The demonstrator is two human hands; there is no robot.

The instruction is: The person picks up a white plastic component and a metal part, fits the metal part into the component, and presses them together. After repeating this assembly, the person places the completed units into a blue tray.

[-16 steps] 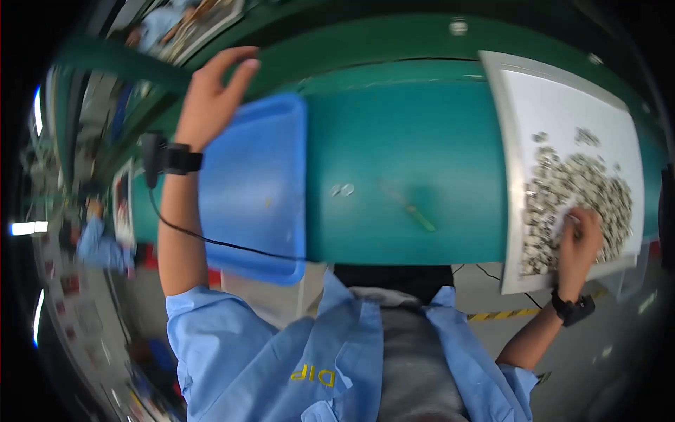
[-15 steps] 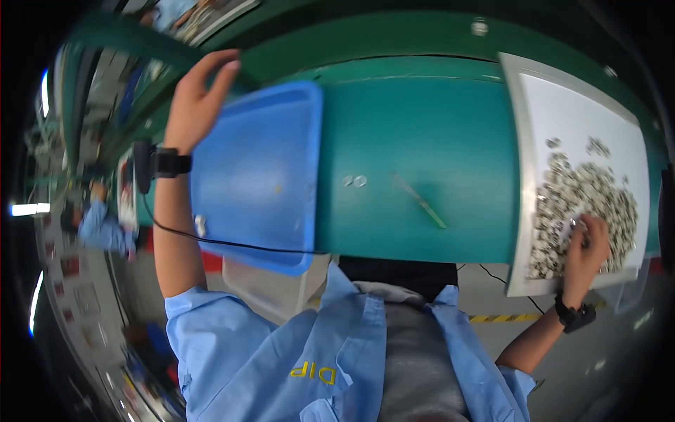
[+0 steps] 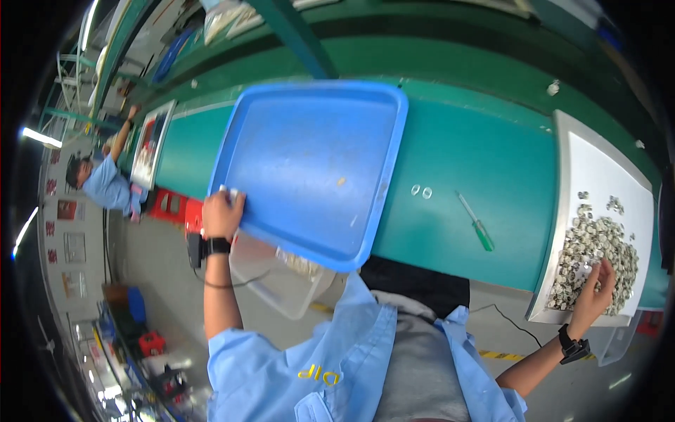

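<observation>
My left hand [image 3: 222, 216] is at the near left corner of the blue tray [image 3: 309, 162], its fingers curled by a few small white pieces [image 3: 229, 191]. Whether it pinches one of them is hard to see. At the right, my right hand [image 3: 595, 294] dips its bent fingers into a heap of small ring-like metallic parts [image 3: 587, 243]. That heap covers the near part of a white, metal-framed board [image 3: 598, 162]. What lies between the right fingertips is hidden.
Between tray and board, two small clear rings [image 3: 421, 191] and a green-handled screwdriver [image 3: 480, 231] lie on the green table [image 3: 450, 141]. A translucent bin [image 3: 274, 281] stands below the tray's near edge. Another person [image 3: 109, 183] works far left.
My left hand has come down from beyond the tray's far left side to its near left corner. The right hand stays in the heap. The whole view has shifted.
</observation>
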